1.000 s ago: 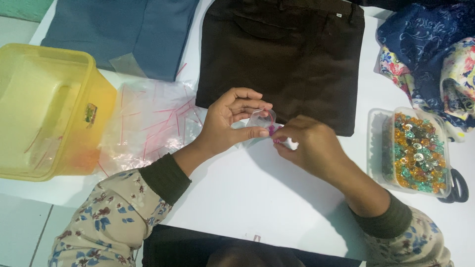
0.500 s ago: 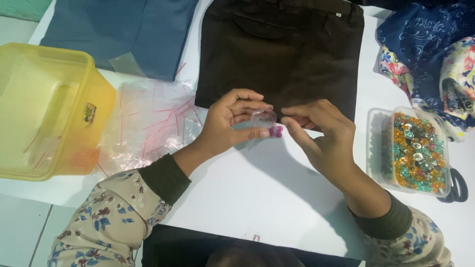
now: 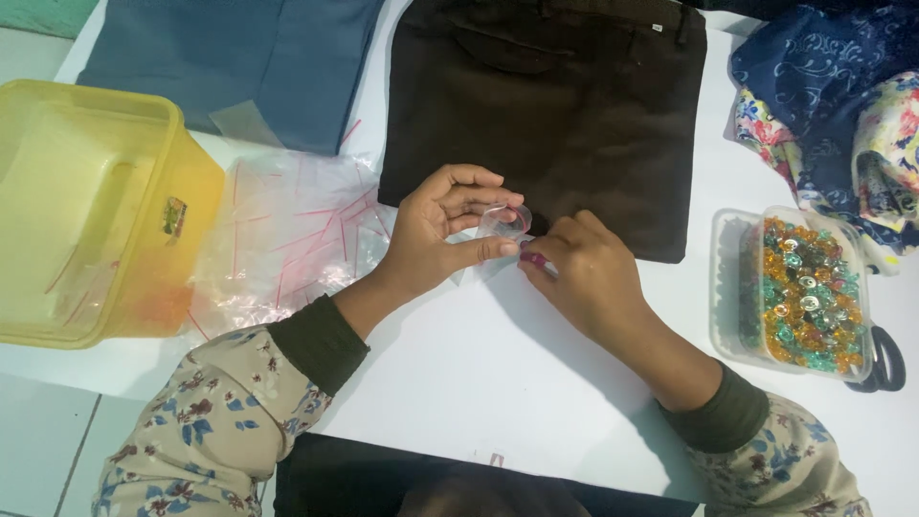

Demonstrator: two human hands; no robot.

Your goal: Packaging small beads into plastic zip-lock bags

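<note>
Right now the left hand [image 3: 442, 230] pinches a small clear bag [image 3: 502, 222] open between thumb and fingers just above the white table [image 3: 498, 373], at the lower edge of the folded brown cloth [image 3: 555, 105], while the right hand [image 3: 584, 278] closes its fingertips on a small purple bead [image 3: 532, 258] at the bag's mouth. The opening looks narrow and limp, so the bead could well miss it, drop and roll off across the smooth table. If the left pinch slackens, the thin plastic may fold shut.
</note>
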